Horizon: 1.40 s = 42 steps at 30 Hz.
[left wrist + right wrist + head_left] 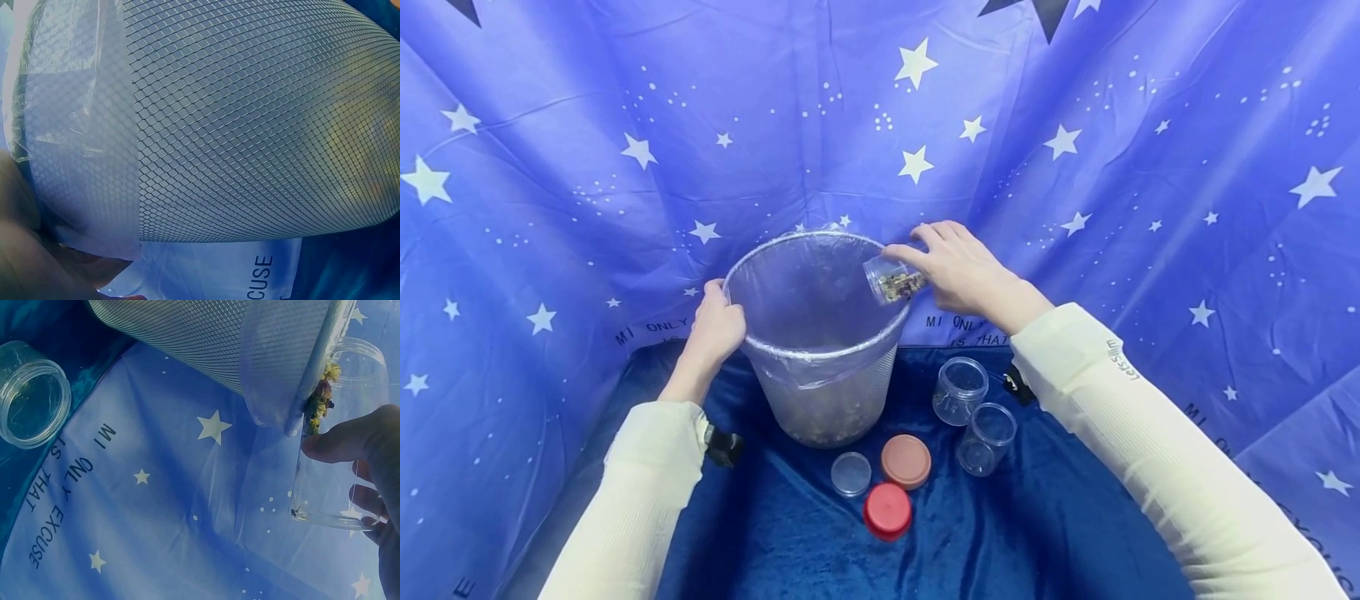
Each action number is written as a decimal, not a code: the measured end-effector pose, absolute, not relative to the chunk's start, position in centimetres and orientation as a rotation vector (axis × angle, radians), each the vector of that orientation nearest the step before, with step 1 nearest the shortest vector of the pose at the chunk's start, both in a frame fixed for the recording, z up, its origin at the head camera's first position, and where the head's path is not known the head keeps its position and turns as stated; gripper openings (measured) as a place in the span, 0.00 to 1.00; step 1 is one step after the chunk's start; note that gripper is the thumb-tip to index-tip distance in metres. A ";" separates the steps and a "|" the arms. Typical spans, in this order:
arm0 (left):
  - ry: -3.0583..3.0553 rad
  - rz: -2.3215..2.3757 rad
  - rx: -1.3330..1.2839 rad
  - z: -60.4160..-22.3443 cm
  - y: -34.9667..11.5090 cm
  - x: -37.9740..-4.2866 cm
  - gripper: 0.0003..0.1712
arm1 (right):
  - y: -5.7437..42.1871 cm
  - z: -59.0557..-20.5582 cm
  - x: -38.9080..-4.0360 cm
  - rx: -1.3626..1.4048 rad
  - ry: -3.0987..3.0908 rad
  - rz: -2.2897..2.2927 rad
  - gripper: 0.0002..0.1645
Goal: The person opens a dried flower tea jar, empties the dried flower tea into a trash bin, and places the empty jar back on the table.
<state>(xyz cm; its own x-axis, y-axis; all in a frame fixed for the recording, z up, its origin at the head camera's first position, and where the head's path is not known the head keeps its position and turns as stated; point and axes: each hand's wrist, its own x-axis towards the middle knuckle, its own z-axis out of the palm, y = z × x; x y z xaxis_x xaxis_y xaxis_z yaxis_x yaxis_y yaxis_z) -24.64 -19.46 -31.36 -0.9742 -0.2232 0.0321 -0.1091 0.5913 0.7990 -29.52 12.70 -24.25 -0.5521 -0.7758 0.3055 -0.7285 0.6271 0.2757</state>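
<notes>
A mesh wastebasket (823, 400) lined with a clear plastic bag stands in the middle, bits of material showing through near its bottom. My left hand (711, 325) grips its rim at the left, thumb and fingers over the bag's edge. With my right hand (958, 267) I hold a clear jar (337, 494) tipped on its side, its mouth over the basket's right rim. Dried yellow and dark flower bits (320, 403) lie along the jar's lower wall near the mouth. In the left wrist view the mesh wall (250, 137) fills most of the picture.
Two uncapped clear jars (961, 392) stand right of the basket. In front of it lie a clear lid (851, 474), an orange-brown lid (906, 462) and a red lid (887, 510). Dark blue cloth (1037, 533) covers the surface; a starred purple-blue curtain (805, 100) hangs behind.
</notes>
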 end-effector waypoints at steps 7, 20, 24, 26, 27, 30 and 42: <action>-2.687 -1.341 0.291 -31.4 -19.6 -24.6 0.35 | 12.9 -24.2 -29.5 1.163 -2.497 -0.161 0.42; -2.675 -1.340 0.299 -31.4 -19.6 -24.7 0.35 | 13.2 -24.2 -29.6 1.000 -2.726 -0.085 0.47; -2.671 -1.338 0.299 -31.3 -19.6 -24.7 0.35 | 13.4 -24.3 -29.6 0.947 -2.734 -0.077 0.44; -2.670 -1.338 0.305 -31.3 -19.5 -24.7 0.35 | 13.5 -24.4 -29.6 0.950 -2.702 -0.099 0.42; -2.668 -1.341 0.309 -31.3 -19.5 -24.7 0.35 | 13.6 -24.4 -29.6 0.959 -2.678 -0.114 0.42; -2.664 -1.349 0.320 -31.3 -19.5 -24.6 0.35 | 13.6 -24.4 -29.7 0.997 -2.597 -0.152 0.42; -2.666 -1.377 0.317 -31.3 -19.4 -24.7 0.35 | 13.2 -24.6 -29.9 1.099 -2.422 -0.114 0.36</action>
